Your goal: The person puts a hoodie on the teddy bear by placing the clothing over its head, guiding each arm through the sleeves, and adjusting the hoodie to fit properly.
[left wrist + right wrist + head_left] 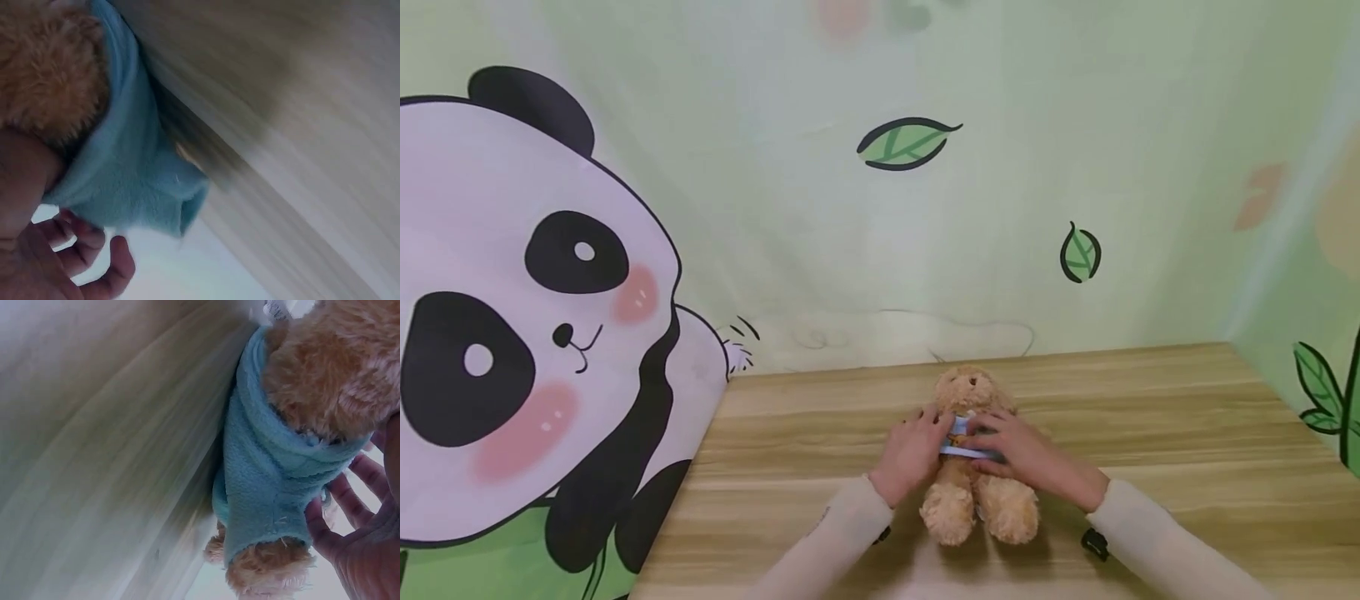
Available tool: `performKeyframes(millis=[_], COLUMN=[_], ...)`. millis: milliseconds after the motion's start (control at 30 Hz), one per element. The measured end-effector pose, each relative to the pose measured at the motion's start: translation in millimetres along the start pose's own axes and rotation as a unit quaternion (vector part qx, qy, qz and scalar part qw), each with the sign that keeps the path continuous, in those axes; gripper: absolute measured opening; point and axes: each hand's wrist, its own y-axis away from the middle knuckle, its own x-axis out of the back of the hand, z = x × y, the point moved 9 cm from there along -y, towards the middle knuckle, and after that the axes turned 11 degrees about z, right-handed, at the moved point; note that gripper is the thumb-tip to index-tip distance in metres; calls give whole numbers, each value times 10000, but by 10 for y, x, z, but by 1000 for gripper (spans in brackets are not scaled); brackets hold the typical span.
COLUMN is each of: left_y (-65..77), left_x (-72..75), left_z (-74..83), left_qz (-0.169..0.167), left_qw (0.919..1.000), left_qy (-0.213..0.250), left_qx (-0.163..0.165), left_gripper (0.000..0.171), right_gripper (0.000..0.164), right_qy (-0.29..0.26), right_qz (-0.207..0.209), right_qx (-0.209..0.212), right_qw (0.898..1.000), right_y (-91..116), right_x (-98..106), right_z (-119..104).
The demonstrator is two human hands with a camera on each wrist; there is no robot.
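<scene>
A light-brown teddy bear (951, 500) lies on its back on the table, its feet toward me. It wears a light-blue fleece shirt (269, 481) with a print on the front and a pale hem. On the left, my left hand (912, 454) holds the shirt's lower edge, thumb at the hem and fingers curled over the cloth. No paw shows from the sleeve (178, 194) in the left wrist view. My right hand (1030, 454) grips the shirt's front and hem on the other side. There, a furry paw (269, 569) sticks out of the sleeve.
The bear lies on a wood-grain table (790, 433) near its middle. Behind the table hangs a pale green backdrop (790, 208) with printed leaves and a large panda (572, 333) at left. A white tag (277, 310) shows near the bear's lower body.
</scene>
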Motion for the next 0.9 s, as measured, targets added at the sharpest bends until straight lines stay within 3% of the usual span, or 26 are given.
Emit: performKeyframes(millis=[233, 333, 433, 533, 633, 733, 833, 900], left_y=[-96, -102, -72, -58, -87, -130, -145, -145], left_x=[-125, -146, -143, -130, -139, -163, -182, -188], left_z=[-63, -44, 1, 24, 10, -41, -94, -108], left_qz=[17, -79, -248, -280, -157, -33, 9, 1], left_qw=[9989, 9997, 9989, 9976, 9994, 9993, 9970, 9966], left_qy=[6, 97, 295, 495, 259, -70, -107, -40], left_qx=[471, 204, -252, -397, -147, 359, 761, 829], left_gripper=[9, 8, 20, 28, 17, 4, 6, 5], right_gripper=[15, 14, 14, 15, 15, 14, 15, 16], right_qy=[111, 130, 116, 88, 21, -58, -38, 11], right_qz=[-240, -299, -333, -270, -225, -242, -248, -291], right_qx=[-190, -267, -318, -302, -261, -269, -327, -400], right_qw=[9995, 9991, 9989, 9991, 9994, 9993, 9992, 9988], right_y=[-6, -5, 11, 24, 22, 23, 38, 52], right_x=[-50, -51, -40, -13, -2, -10, -14, -14], right_z=[21, 23, 24, 16, 10, 25, 54, 77])
